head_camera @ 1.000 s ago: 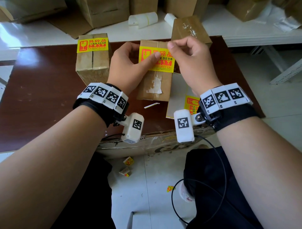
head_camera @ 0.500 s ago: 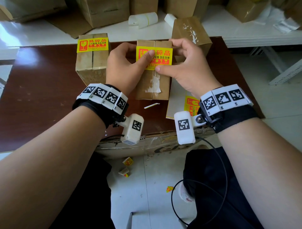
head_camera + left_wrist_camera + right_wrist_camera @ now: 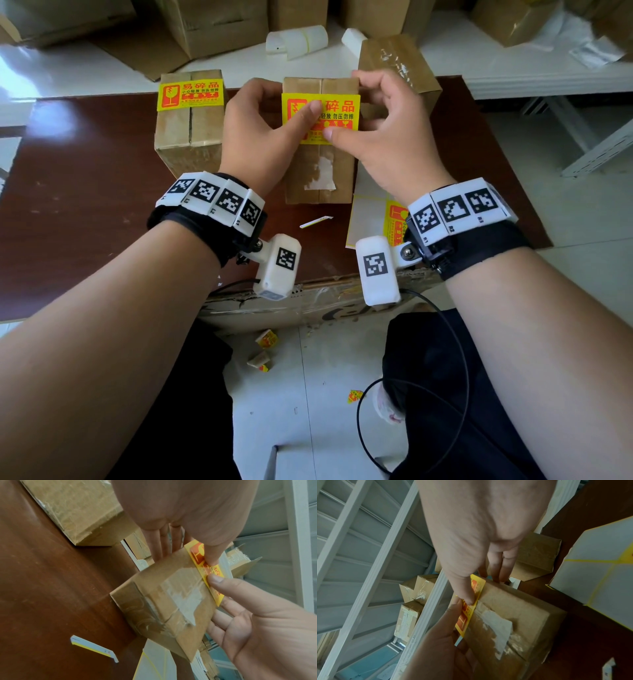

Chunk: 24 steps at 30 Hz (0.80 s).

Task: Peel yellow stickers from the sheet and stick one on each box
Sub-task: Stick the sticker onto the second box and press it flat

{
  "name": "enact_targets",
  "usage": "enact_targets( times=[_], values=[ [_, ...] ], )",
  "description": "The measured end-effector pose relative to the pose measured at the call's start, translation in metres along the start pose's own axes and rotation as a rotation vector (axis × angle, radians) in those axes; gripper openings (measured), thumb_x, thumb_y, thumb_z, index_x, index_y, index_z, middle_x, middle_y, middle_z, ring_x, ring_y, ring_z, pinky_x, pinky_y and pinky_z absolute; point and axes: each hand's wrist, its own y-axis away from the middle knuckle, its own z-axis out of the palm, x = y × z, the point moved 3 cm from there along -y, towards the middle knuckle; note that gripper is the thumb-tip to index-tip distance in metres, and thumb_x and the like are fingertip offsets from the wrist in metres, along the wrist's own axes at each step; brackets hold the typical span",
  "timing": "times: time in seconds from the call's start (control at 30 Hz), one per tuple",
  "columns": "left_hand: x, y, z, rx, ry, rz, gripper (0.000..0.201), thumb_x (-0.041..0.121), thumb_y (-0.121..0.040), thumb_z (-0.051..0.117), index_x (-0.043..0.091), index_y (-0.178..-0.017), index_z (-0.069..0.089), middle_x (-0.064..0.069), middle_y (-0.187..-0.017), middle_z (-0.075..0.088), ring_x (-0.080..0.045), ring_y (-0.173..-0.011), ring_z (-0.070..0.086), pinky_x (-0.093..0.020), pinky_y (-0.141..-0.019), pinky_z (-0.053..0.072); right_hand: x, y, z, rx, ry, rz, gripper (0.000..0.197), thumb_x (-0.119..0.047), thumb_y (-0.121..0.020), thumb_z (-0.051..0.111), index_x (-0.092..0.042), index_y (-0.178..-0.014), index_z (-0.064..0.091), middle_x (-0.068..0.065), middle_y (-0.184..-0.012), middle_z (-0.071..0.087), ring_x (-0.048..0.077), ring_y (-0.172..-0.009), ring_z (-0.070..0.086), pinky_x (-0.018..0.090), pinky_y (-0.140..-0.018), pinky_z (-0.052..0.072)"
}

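Fingers first: the left hand [image 3: 255, 128] curls its fingers behind the far top edge of the middle box [image 3: 318, 178] while its thumb presses flat on the sticker [image 3: 337, 114]; the right hand [image 3: 387, 137] does likewise from the other side, fingers hooked over the far edge, thumb tip on the sticker's lower edge, so both hands grasp the box with the sticker pinned under the thumbs. That box stands on the brown table [image 3: 85, 178], between a left box [image 3: 188, 137] that already carries its own yellow label and a bare box [image 3: 404, 65] behind the right hand. The middle box is brown card, taped along its seam, with a torn white patch on its top; it looks light and stiff enough to take thumb pressure, and is best held by its far edge, as now. The sheet [image 3: 368, 216] lies just right of it, mostly bare white backing, thin and floppy. The sticker sits across the far half of the box top: yellow, red print, a glass symbol at its left; thin, limp and tacky by my judgement, so it is best handled by its corners and rubbed outward from the centre
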Motion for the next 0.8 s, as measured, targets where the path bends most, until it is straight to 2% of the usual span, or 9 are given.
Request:
enact_targets(
  times=[0.13,0.2,0.27,0.33,0.43,0.53,0.6,0.7,0.8],
  values=[
    [-0.0015,-0.0013,0.0007,-0.02,0.0,0.001,0.047,0.041,-0.086,0.086,0.007,-0.113,0.068,0.001,-0.103,0.079,-0.008,-0.09,0.078,-0.028,-0.079,0.062,0.0018,-0.0001,0.0008,0.003,0.003,0.024,0.063,-0.042,-0.077,0.092,-0.024,-0.132,0.066,-0.008,-0.127,0.073,0.012,-0.124,0.072,0.045,-0.103,0.063],
    [-0.0006,-0.0005,0.0015,-0.034,0.009,0.0,0.048,0.04,-0.085,0.088,0.008,-0.114,0.068,0.001,-0.103,0.08,-0.01,-0.091,0.078,-0.03,-0.08,0.063,0.0011,-0.0004,-0.0001,0.017,-0.005,0.033,0.055,-0.042,-0.083,0.09,-0.022,-0.129,0.067,-0.008,-0.124,0.074,0.008,-0.122,0.072,0.043,-0.104,0.063],
    [0.0001,0.0006,0.0021,-0.047,0.014,-0.002,0.048,0.038,-0.084,0.089,0.01,-0.114,0.066,0.001,-0.104,0.08,-0.009,-0.092,0.078,-0.029,-0.081,0.063,0.0006,-0.0014,-0.0019,0.024,0.001,0.029,0.044,-0.037,-0.09,0.086,-0.02,-0.127,0.068,-0.009,-0.123,0.074,0.004,-0.121,0.07,0.041,-0.105,0.061],
    [0.0007,0.001,0.0024,-0.058,0.015,-0.002,0.047,0.035,-0.083,0.09,0.01,-0.114,0.065,0.001,-0.104,0.079,-0.008,-0.092,0.078,-0.028,-0.081,0.063,0.0017,-0.0034,-0.0029,0.027,0.006,0.028,0.033,-0.032,-0.095,0.081,-0.025,-0.124,0.067,-0.01,-0.124,0.074,0.003,-0.121,0.069,0.039,-0.107,0.06],
    [0.0005,-0.0004,0.0022,-0.071,-0.003,-0.009,0.045,0.032,-0.083,0.089,0.012,-0.115,0.064,0.003,-0.106,0.079,-0.007,-0.093,0.078,-0.026,-0.082,0.063,0.0038,-0.0067,-0.0016,0.033,-0.006,0.038,0.025,-0.03,-0.099,0.073,-0.029,-0.122,0.067,-0.006,-0.125,0.075,0.007,-0.12,0.07,0.041,-0.109,0.059],
    [-0.0005,-0.0012,0.003,-0.089,-0.011,-0.02,0.044,0.03,-0.082,0.088,0.015,-0.115,0.063,0.002,-0.108,0.079,-0.008,-0.095,0.078,-0.03,-0.085,0.064,0.0038,-0.0085,0.0002,0.028,-0.056,0.056,0.021,-0.025,-0.1,0.062,-0.026,-0.121,0.067,0.0,-0.122,0.076,0.013,-0.116,0.073,0.043,-0.108,0.059],
    [-0.0009,-0.0016,0.0036,-0.108,-0.012,-0.031,0.042,0.027,-0.083,0.085,0.016,-0.118,0.063,0.003,-0.109,0.078,-0.007,-0.096,0.077,-0.029,-0.085,0.063,0.0023,-0.009,0.0004,0.027,-0.085,0.072,0.022,-0.023,-0.099,0.058,-0.025,-0.119,0.068,0.002,-0.12,0.078,0.016,-0.114,0.074,0.046,-0.106,0.06],
    [-0.0003,-0.0025,0.0047,-0.125,0.015,-0.047,0.036,0.018,-0.085,0.076,0.014,-0.119,0.063,0.005,-0.107,0.077,-0.003,-0.093,0.075,-0.022,-0.079,0.06,0.002,-0.0079,0.0,0.028,-0.063,0.07,0.023,-0.029,-0.099,0.066,-0.022,-0.121,0.069,0.0,-0.119,0.078,0.014,-0.113,0.074,0.044,-0.104,0.06],
    [0.0007,-0.0028,0.0054,-0.12,0.046,-0.061,0.031,0.015,-0.086,0.068,0.014,-0.116,0.064,0.006,-0.104,0.076,-0.002,-0.091,0.074,-0.02,-0.077,0.057,0.0046,-0.0066,-0.0005,0.026,-0.034,0.057,0.031,-0.034,-0.097,0.076,-0.022,-0.124,0.068,-0.004,-0.123,0.076,0.011,-0.117,0.073,0.044,-0.103,0.062]
  ],
)
